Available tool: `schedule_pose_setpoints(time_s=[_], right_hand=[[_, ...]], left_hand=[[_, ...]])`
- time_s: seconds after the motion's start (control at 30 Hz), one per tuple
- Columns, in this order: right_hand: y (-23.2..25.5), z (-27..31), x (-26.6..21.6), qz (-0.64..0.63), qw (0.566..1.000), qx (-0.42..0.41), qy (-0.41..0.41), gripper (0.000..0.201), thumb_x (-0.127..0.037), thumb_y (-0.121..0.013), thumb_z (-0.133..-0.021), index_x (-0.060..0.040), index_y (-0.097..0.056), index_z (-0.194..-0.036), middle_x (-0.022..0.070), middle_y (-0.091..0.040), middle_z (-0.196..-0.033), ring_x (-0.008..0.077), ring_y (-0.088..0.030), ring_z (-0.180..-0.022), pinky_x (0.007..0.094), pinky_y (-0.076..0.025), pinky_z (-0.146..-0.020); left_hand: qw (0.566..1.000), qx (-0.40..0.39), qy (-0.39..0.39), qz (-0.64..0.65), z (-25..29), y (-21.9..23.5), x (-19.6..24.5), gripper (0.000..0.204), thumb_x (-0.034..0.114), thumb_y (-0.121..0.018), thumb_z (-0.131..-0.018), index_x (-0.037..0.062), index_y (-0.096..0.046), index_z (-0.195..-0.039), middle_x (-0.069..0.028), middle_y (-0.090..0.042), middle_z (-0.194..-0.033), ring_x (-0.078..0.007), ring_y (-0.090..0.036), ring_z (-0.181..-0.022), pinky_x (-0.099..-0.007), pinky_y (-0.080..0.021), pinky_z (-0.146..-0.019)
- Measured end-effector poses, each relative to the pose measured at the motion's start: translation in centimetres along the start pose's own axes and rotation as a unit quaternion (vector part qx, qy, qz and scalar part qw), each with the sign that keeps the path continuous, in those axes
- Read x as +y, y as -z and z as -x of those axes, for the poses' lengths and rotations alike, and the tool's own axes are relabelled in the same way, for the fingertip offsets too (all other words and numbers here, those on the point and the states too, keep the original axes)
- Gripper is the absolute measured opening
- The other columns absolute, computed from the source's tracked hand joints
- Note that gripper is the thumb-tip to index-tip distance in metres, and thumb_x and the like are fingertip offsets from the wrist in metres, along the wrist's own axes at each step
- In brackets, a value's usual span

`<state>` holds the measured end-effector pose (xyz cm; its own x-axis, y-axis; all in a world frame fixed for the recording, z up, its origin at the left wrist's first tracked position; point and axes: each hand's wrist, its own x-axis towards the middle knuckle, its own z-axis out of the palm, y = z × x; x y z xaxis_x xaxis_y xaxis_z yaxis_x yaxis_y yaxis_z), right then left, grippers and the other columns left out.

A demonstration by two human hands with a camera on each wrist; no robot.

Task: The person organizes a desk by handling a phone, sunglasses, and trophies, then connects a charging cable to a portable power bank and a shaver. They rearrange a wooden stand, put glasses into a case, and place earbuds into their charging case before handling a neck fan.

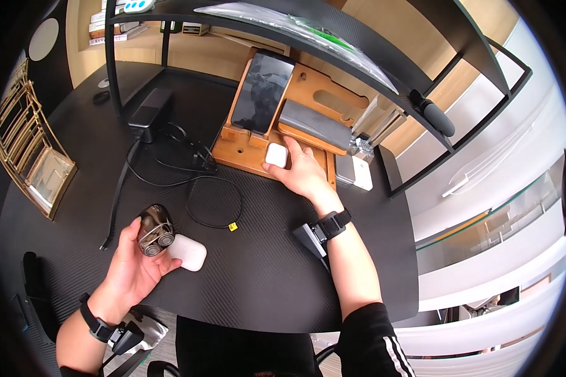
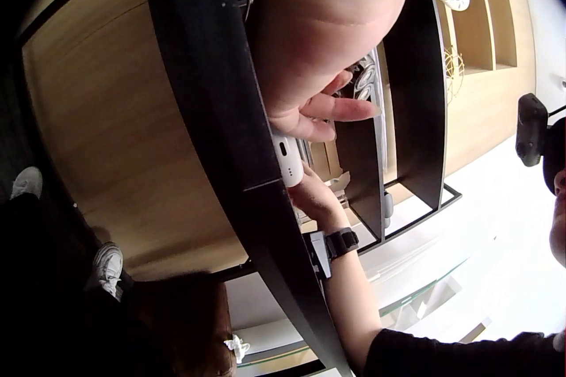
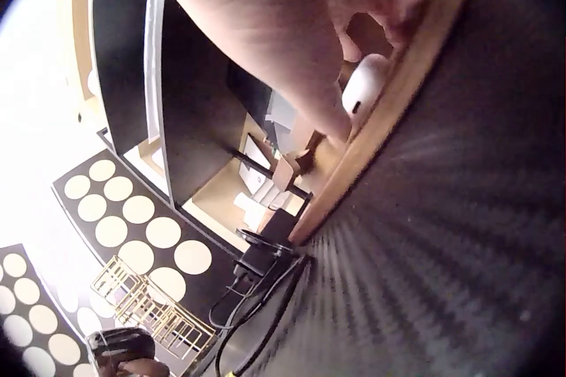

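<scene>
I'm looking in on a study corner, probably at home: a black tabletop (image 1: 264, 276) is carrying a wooden phone stand (image 1: 324, 74), what looks like an electric shaver (image 1: 155, 230) is showing above it, and books (image 1: 110, 30) are filling a wooden shelf (image 1: 198, 45) behind.

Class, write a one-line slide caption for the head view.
Left hand grips a dark shaver; right hand touches a small white case on a wooden stand.

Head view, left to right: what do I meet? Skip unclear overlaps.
Gold wire rack, electric shaver, near white earbud case, yellow cable tag, far white earbud case, black right-wrist strap.
</scene>
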<state>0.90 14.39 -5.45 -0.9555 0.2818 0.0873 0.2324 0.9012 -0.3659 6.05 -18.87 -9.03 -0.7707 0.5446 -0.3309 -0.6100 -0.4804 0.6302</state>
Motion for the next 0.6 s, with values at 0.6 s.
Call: schedule_pose_setpoints(time_s=[0.6], right_hand=[[2.7, 1.1, 9.2, -0.063, 0.997, -0.023, -0.047, 0.061, -0.035, -0.073, -0.076, -0.0097, -0.052, -0.127, 0.0180, -0.065, -0.109, 0.0308, -0.062, -0.105, 0.0361, -0.047, -0.090]], left_hand=[[1.000, 0.006, 0.001, -0.006, 0.1, 0.0, -0.1, 0.044, 0.050, -0.039, -0.096, 0.0102, -0.058, -0.093, 0.0010, -0.050, -0.061, -0.0124, -0.052, -0.059, -0.0357, -0.051, -0.081]])
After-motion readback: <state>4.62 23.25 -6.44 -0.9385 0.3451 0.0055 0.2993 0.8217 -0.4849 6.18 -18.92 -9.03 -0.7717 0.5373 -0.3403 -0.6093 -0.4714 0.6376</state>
